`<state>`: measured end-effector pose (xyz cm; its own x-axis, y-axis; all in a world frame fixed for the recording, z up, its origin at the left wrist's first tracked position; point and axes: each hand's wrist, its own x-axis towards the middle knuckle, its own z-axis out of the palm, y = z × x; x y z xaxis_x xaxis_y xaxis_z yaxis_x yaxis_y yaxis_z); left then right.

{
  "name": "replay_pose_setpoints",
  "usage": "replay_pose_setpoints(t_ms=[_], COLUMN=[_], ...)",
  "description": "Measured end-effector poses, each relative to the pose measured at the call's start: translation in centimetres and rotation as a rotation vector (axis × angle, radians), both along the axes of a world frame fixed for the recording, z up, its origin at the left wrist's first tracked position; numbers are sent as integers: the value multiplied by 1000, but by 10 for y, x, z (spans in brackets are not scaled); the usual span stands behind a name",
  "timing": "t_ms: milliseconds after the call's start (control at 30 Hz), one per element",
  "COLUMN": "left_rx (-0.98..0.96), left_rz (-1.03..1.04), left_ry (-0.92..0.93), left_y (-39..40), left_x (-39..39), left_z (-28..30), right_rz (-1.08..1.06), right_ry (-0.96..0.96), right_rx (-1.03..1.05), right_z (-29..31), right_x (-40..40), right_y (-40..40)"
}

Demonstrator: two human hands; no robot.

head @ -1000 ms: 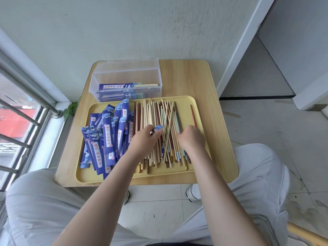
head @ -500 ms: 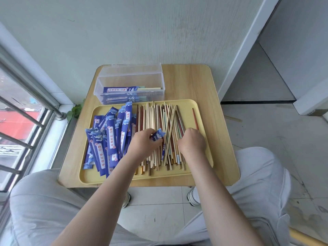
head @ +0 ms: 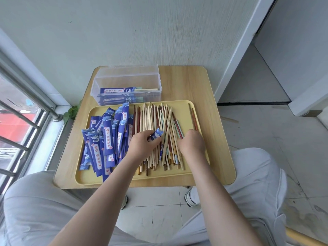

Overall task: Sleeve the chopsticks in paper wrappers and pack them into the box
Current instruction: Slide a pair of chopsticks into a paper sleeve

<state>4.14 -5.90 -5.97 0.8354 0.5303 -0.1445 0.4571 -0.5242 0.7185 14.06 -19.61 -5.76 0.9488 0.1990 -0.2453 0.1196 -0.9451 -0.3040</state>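
A yellow tray (head: 177, 174) on a small wooden table holds a heap of blue paper wrappers (head: 106, 139) on its left and a pile of loose chopsticks (head: 156, 119) in the middle. My left hand (head: 143, 143) holds one blue wrapper (head: 156, 134) over the chopsticks, its end sticking out past my fingers. My right hand (head: 192, 143) rests knuckles-up on the right side of the pile, fingers curled down among the chopsticks; whether it grips one is hidden. A clear plastic box (head: 127, 82) behind the tray holds a few sleeved chopsticks.
Two reddish chopsticks (head: 192, 115) lie apart at the tray's right edge. A wall stands just behind the table (head: 186, 82), a window with metal bars (head: 21, 121) at left, and tiled floor with a doorway at right. My knees flank the table's near edge.
Both hands stay almost in place on the chopstick pile. My head has tilted, so the table sits lower in the frame.
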Motion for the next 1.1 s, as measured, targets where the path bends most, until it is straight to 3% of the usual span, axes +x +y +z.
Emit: replay_pose_setpoints(t_ms=[367, 467, 567, 700, 867, 1100], left_rx=[-26, -42, -43, -23, 3, 91], left_rz=[-19, -28, -44, -61, -61, -84], left_ry=[-10, 1, 0, -51, -75, -100], left_y=[1, 2, 5, 10, 20, 21], left_x=[-1, -1, -3, -7, -11, -16], left_z=[2, 3, 4, 13, 28, 33], right_rz=[-97, -99, -28, 151, 359, 341], right_ry=[200, 171, 80, 130, 179, -37], right_rx=[169, 216, 305, 458, 387, 175], right_z=[6, 8, 22, 56, 76, 78], right_x=[9, 10, 9, 7, 9, 12], right_y=[-8, -10, -13, -13, -16, -18])
